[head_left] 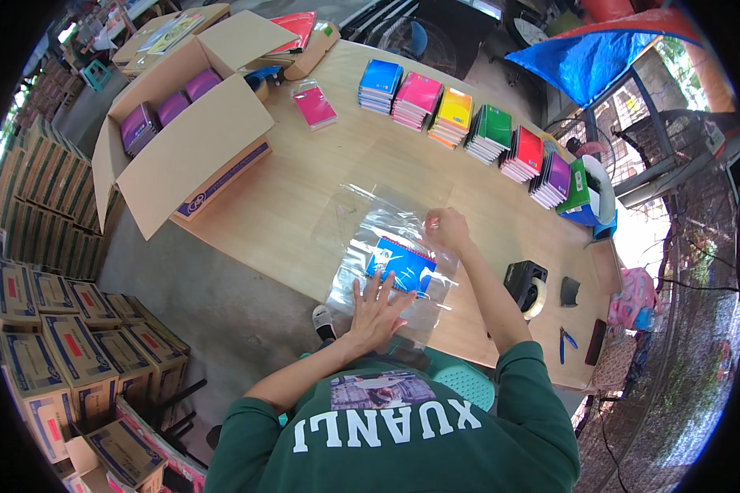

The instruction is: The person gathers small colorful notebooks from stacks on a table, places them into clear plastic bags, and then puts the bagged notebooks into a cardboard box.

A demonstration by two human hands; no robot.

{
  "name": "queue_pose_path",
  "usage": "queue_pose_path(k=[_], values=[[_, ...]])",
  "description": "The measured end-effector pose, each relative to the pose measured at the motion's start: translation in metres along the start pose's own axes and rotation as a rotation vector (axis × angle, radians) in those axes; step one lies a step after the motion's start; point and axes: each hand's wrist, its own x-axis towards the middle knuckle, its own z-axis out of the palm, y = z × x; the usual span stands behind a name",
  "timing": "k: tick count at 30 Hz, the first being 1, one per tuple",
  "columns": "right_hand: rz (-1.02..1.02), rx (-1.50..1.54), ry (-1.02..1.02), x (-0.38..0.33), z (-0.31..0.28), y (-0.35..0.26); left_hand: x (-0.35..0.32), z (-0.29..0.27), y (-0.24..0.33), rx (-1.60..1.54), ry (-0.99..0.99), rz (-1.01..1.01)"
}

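A blue spiral notebook (403, 264) with a red coil lies on the table near its front edge, with clear plastic film, apparently a bag, (355, 238) about it. My left hand (376, 312) rests with fingers spread over the notebook's lower left part and the plastic. At the notebook's upper right, the fingers of my right hand (446, 228) are closed in a pinch on the upper right part of the plastic. Glare on the film hides whether the notebook is inside it or under it.
Stacks of coloured notebooks (493, 130) line the table's far right side. An open carton (197, 140) holding purple packs stands at the left. A pink notebook (314, 105) lies beyond. A tape dispenser (524, 283), blue-handled pliers (566, 343) and a phone (596, 343) sit at right.
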Motion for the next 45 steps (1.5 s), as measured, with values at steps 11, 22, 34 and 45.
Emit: queue_pose_path(k=[11,22,34,45], values=[[-0.281,-0.431,0.325,-0.002,-0.03,-0.036,-0.004,-0.002,-0.005,-0.021,0.013,-0.012],[-0.168,0.166,-0.16,0.011,-0.023,-0.003,0.0,-0.003,0.0,0.032,0.043,0.012],[-0.358,-0.031,0.208,-0.055,-0.008,-0.054,0.017,-0.009,0.005,0.036,0.087,-0.022],[-0.245,0.089,0.457,-0.106,0.044,-0.096,0.017,0.026,-0.002,0.119,0.073,-0.088]])
